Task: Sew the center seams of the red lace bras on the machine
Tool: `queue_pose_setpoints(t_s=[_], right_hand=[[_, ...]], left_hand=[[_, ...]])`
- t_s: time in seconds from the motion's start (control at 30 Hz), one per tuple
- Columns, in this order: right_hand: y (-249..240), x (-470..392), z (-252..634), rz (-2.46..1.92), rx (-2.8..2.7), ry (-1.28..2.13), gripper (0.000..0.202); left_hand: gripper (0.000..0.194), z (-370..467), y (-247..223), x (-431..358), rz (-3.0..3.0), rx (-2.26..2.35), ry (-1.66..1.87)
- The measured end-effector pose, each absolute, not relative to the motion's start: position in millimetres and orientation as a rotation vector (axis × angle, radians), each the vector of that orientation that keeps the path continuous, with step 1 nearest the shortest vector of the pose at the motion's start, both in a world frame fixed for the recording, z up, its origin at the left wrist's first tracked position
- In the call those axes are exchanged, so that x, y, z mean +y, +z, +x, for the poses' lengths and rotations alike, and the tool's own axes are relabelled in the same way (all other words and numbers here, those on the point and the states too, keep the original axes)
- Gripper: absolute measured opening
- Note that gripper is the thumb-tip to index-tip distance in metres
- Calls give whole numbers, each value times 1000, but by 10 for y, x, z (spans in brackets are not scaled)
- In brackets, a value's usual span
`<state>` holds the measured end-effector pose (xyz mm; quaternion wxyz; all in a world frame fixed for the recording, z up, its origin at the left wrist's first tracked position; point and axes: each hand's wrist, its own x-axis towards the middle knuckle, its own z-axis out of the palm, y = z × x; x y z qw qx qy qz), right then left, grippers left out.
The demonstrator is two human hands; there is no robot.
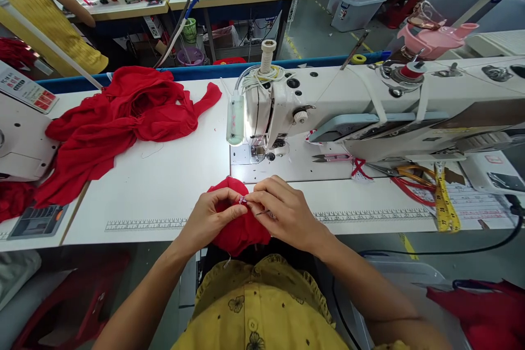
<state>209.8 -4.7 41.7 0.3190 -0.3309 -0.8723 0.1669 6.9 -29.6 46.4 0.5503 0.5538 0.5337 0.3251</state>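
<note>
At the table's front edge, my left hand [211,220] pinches a piece of red fabric [240,235] between thumb and forefinger. A tiny whitish-purple patterned bit [242,200] shows at those fingertips; I cannot make out what it is. My right hand [289,212] is closed close beside it, its fingertips meeting the same spot. From between its fingers sticks a thin metal tool [263,212], whose kind is mostly hidden. The fabric hangs bunched over the edge towards my lap. Just beyond both hands stands a white sewing machine [283,101], its needle area apart from the fabric.
A heap of red garments [135,112] lies on the left of the table [123,197]. To the right are pink-handled snips [333,158], orange-handled scissors [414,172] and a yellow tape measure [445,205]. Another person in yellow [53,22] is at the back left. Clear boxes [359,8] stand behind.
</note>
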Motion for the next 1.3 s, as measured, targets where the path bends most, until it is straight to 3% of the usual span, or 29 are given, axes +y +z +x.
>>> queue_pose_setpoints(t_s=[0.2, 0.43, 0.57, 0.7, 0.83, 0.97, 1.3], right_hand=[[401, -82, 2053, -896, -2241, 493, 14], [233, -32, 2046, -1152, -1666, 958, 14], [162, 21, 2183, -1342, -1538, 775, 7], [180, -26, 2202, -1123, -1779, 948, 23], [206, -49, 2131, -944, -1799, 1297, 13], [220, -12, 2109, -982, -1603, 1638, 23], [229, 21, 2136, -1041, -1536, 1699, 31]], left_hand=[[23, 122, 457, -297, 1372, 1263, 756], [25, 133, 467, -306, 1178, 1194, 860], [26, 62, 457, -317, 1100, 1201, 848], [24, 53, 478, -317, 1229, 1198, 829], [23, 71, 525, -317, 1371, 1223, 882], [24, 52, 533, -322, 1356, 1287, 911], [26, 78, 453, -344, 1145, 1203, 841]])
